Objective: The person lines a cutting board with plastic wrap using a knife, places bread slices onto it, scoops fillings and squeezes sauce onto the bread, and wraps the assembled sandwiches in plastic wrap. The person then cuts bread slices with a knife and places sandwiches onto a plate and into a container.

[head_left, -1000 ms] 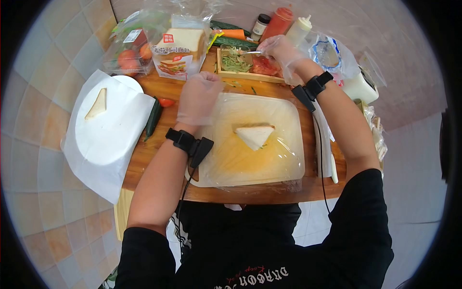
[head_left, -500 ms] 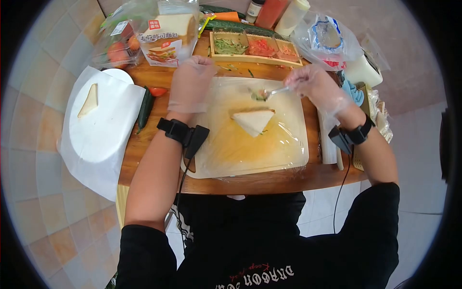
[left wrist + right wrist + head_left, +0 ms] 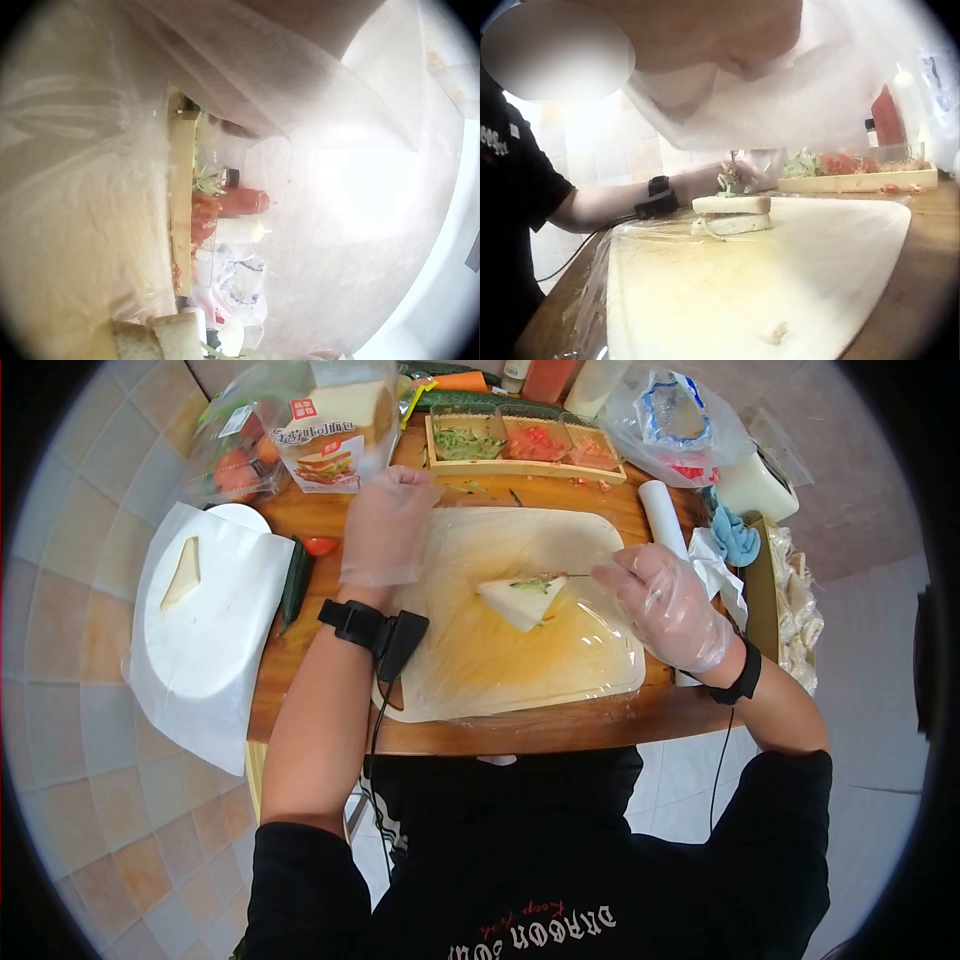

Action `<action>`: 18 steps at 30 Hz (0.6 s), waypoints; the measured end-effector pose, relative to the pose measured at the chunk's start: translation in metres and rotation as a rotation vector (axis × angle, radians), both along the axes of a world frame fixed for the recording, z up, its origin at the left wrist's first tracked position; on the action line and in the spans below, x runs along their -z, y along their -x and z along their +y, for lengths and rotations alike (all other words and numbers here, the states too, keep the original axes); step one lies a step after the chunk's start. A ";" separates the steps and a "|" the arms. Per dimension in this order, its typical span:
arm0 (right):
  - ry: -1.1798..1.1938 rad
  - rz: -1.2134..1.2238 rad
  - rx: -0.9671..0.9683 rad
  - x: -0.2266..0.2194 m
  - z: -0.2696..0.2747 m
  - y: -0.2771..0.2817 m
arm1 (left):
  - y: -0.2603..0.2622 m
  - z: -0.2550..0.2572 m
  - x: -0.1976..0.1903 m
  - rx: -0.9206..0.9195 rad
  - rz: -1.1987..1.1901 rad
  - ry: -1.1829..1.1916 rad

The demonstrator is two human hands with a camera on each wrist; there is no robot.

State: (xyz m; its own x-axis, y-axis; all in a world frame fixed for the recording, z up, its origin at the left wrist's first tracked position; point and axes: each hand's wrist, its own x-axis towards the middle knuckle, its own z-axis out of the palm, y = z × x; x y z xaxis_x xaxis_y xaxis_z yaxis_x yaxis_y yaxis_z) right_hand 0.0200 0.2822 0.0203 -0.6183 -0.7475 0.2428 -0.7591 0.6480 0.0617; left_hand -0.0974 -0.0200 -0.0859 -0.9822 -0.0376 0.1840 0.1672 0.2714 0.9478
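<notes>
A triangular sandwich half (image 3: 520, 608) lies on the film-covered cutting board (image 3: 470, 680). Green shreds (image 3: 528, 586) sit on its top slice, and the right wrist view shows the sandwich's two bread layers (image 3: 731, 214) with a pale strand hanging out. My gloved right hand (image 3: 668, 605) is right of the sandwich, pinching a slim metal utensil (image 3: 578, 575) whose head is over the bread's far edge. At the board's far left edge my gloved left hand (image 3: 388, 525) has loosely curled fingers and holds nothing; its fingertips are partly hidden.
Behind the board stands a wooden tray (image 3: 520, 467) of chopped vegetables. Bagged bread (image 3: 335, 435) and boxed tomatoes (image 3: 237, 472) are at the back left. A paper-covered plate (image 3: 205, 640) with a bread piece and a cucumber (image 3: 296, 588) lie left; a white roll (image 3: 660, 515) lies right.
My right hand has come from the vegetable tray back toward me, bringing the loaded utensil over the sandwich. Green shreds now lie on the bread. The left hand has stayed at the board's far left.
</notes>
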 end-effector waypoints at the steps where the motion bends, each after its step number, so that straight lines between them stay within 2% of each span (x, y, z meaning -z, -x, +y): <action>1: 0.001 -0.003 -0.001 0.000 0.001 -0.002 | 0.000 0.000 0.000 0.001 -0.004 0.006; 6: 0.020 0.086 -0.141 -0.005 0.001 -0.013 | 0.003 0.000 0.003 0.011 0.005 0.003; 10: -0.011 0.122 -0.160 -0.009 -0.002 -0.015 | 0.002 0.000 0.004 0.008 0.009 0.007; 16: 0.021 0.101 -0.086 -0.014 -0.001 -0.012 | 0.001 0.000 0.000 0.009 -0.004 0.032; 18: 0.150 0.083 -0.007 -0.013 -0.001 -0.007 | 0.000 -0.001 -0.003 0.008 -0.011 0.036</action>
State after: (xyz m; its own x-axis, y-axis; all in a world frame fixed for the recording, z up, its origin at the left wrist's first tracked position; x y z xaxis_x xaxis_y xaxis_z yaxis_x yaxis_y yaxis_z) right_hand 0.0266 0.2809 0.0338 -0.5864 -0.7033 0.4019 -0.7600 0.6494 0.0275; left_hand -0.0977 -0.0206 -0.0833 -0.9844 -0.0236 0.1744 0.1591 0.3044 0.9392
